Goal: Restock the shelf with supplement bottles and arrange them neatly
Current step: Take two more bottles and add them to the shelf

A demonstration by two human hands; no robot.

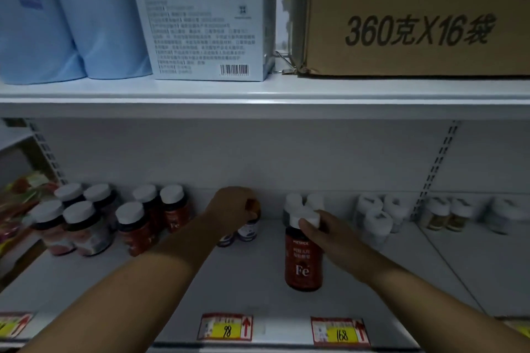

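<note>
At the far left of the white metal shelf, a cluster of dark bottles with white caps stands in loose rows, and just beside it three red-brown bottles with white caps sit together, one showing part of an "Fe" mark. These groups look already stocked, though not squared up.

The left hand reaches to the back of the shelf, its fingers curled over the top of a small bottle with a blue-and-white label; a second similar small bottle stands touching it on its left (the cap under the hand is hidden, so the exact grip is hard to read).

Further right, the right hand pinches the white cap of a tall red-brown bottle, which stands upright toward the front of the shelf, near two more white-capped bottles behind it. Its label reads "Fe" in large white letters, with smaller lines above too blurred to make out.

To the right stand pale white bottles, then small yellowish jars past the slotted upright.

I judge the restocking well along, with neatening left: the middle of the shelf is sparse and the red-brown bottle sits apart from its kind.

Along the front edge, yellow-and-red price tags read "98" and "168". On the shelf above, a brown cardboard carton is printed "360克X16袋".
</note>
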